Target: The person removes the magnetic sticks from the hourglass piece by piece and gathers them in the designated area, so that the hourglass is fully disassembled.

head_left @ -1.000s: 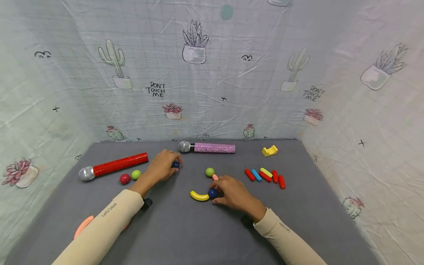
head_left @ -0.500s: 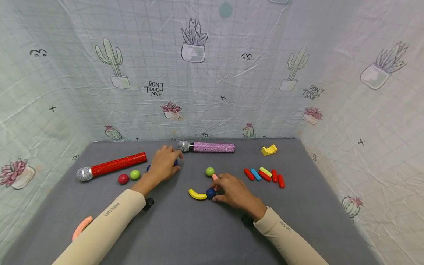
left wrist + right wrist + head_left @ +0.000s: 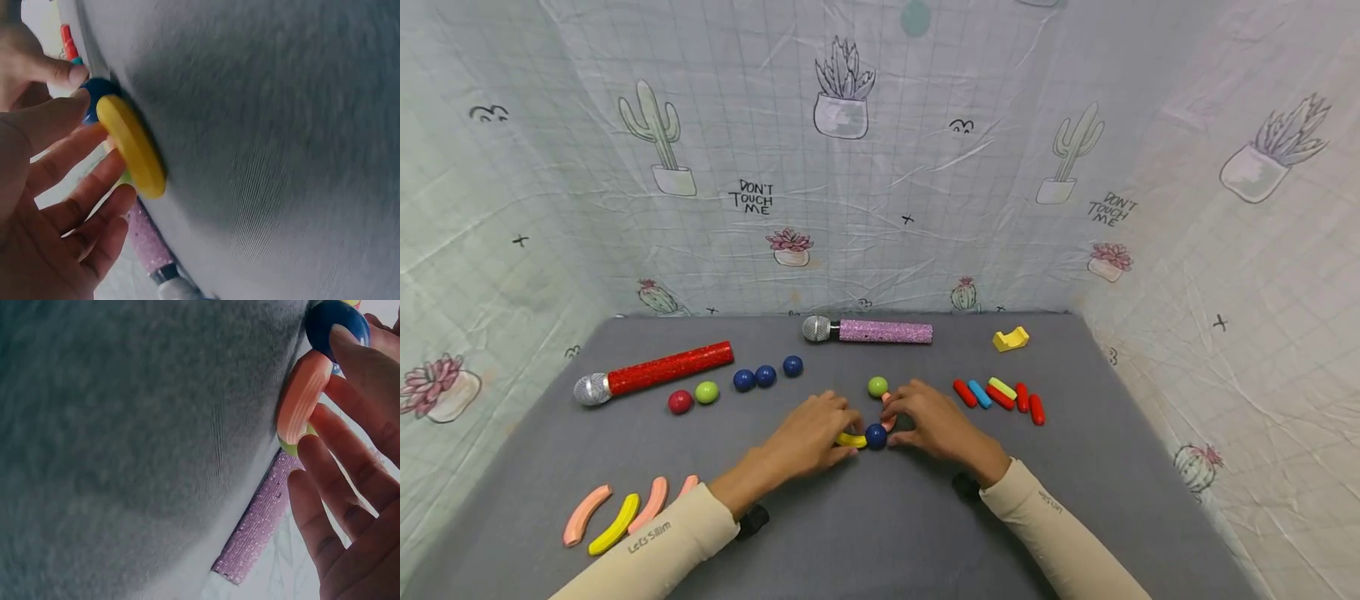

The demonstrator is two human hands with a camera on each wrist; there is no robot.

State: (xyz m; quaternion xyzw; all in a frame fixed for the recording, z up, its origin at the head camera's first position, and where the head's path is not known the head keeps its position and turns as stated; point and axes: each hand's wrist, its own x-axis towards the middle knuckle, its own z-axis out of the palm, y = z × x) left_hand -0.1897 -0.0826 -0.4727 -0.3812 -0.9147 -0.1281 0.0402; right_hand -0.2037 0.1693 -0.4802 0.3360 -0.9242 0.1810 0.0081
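Note:
A blue ball (image 3: 876,436) joins a yellow curved bar (image 3: 852,440) and a pink curved bar (image 3: 889,421), whose far end meets a green ball (image 3: 877,386). My left hand (image 3: 812,433) has thumb and fingers on either side of the yellow bar, at its end against the ball. In the left wrist view the left thumb overlaps the blue ball (image 3: 100,94). My right hand (image 3: 936,421) holds the blue ball, thumb on its near side in the right wrist view, fingers behind the pink bar (image 3: 304,397).
Several blue balls (image 3: 765,376), a red ball (image 3: 681,402) and a green ball (image 3: 707,392) lie left. A red microphone (image 3: 662,370) and purple microphone (image 3: 880,331) lie behind. Curved bars (image 3: 613,525) sit front left; short rods (image 3: 1000,396) and a yellow cradle-shaped piece (image 3: 1011,338) right.
My left hand has left the blue balls at the back and come forward and right to the yellow bar. The right hand stays at the joined pieces.

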